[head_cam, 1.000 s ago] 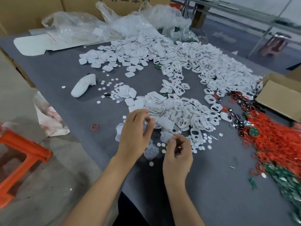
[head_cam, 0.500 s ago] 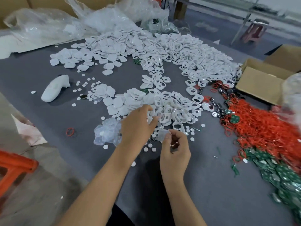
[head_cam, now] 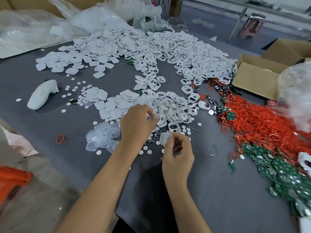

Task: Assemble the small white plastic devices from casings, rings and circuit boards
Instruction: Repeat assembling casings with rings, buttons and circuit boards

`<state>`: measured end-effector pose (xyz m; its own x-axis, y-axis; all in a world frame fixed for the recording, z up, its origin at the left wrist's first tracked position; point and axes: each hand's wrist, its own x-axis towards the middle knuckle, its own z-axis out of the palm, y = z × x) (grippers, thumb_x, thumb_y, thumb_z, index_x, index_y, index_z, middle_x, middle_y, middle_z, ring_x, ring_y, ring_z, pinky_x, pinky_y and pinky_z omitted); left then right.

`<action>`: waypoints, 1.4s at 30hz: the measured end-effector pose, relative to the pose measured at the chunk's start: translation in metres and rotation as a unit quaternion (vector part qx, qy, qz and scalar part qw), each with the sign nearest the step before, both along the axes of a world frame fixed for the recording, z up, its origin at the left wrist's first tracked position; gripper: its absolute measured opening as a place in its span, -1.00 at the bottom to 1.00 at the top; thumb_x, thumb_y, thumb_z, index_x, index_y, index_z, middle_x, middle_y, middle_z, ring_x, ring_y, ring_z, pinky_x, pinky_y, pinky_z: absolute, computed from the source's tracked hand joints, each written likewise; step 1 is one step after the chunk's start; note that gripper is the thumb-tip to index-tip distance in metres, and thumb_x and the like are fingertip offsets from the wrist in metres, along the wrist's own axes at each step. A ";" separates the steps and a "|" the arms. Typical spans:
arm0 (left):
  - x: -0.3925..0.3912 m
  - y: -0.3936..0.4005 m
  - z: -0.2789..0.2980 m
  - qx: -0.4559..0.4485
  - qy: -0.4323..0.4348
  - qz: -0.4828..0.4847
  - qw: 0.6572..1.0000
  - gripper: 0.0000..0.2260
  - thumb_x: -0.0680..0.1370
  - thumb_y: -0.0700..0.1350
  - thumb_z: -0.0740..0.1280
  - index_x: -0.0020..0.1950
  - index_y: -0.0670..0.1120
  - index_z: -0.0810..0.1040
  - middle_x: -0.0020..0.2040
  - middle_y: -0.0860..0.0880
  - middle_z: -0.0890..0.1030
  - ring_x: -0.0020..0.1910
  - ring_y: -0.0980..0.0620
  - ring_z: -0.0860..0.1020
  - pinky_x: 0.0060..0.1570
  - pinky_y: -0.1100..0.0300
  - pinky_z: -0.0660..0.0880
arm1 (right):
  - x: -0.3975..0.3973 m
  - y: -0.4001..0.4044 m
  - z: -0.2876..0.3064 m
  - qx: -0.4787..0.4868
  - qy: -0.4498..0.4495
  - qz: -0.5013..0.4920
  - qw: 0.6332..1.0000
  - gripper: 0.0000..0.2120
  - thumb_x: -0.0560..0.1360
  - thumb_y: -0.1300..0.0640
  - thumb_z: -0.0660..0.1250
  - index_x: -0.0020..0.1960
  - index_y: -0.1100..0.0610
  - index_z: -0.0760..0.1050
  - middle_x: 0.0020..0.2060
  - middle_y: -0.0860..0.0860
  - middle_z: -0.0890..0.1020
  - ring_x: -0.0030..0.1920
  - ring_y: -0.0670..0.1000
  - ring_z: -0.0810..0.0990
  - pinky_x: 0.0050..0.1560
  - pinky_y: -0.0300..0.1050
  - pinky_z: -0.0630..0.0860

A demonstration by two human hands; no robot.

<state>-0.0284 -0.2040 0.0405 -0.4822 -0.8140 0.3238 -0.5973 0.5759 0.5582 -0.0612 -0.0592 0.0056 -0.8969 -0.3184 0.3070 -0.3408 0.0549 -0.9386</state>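
Right hand [head_cam: 177, 150] pinches a translucent, squarish casing [head_cam: 164, 138] (milky white).

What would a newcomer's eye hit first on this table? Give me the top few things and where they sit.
The white casings heaped across the far middle of the grey table would strike first. Next, the red rings spilling down the right side, with green boards piled at their near end. In front, the left hand picks at the near casings while the right hand pinches a clear piece.
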 end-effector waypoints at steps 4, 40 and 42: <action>0.013 0.044 0.002 -0.018 0.063 -0.098 0.993 -0.92 0.58 0.02 0.42 0.00 0.07 0.56 -0.06 0.14 0.55 -0.04 0.13 0.52 -0.22 0.11 0.53 | -0.010 0.030 0.001 0.003 0.021 -0.025 0.999 -0.90 0.61 -0.02 0.30 0.07 -0.08 0.58 -0.12 -0.14 0.64 -0.12 0.03 0.59 -0.10 -0.23 0.50; 0.011 0.277 -0.035 -0.020 -0.127 -0.230 0.965 -0.21 0.29 0.72 0.06 0.15 0.12 0.46 -0.11 0.23 0.49 -0.05 0.08 0.57 -0.22 0.13 0.32 | -0.002 0.277 -0.007 0.034 -0.077 -0.147 0.986 -0.91 0.64 0.09 0.38 0.03 -0.06 0.65 -0.12 -0.13 0.70 -0.10 -0.05 0.64 -0.08 -0.29 0.49; 0.020 0.273 -0.038 -0.011 -0.096 -0.258 0.961 -0.30 0.36 0.64 0.16 0.22 0.13 0.45 -0.04 0.24 0.51 -0.01 0.12 0.56 -0.17 0.16 0.36 | -0.003 0.276 -0.008 0.042 -0.075 -0.145 0.986 -0.90 0.64 0.09 0.38 0.07 -0.03 0.68 -0.08 -0.12 0.71 -0.05 -0.04 0.65 -0.02 -0.19 0.53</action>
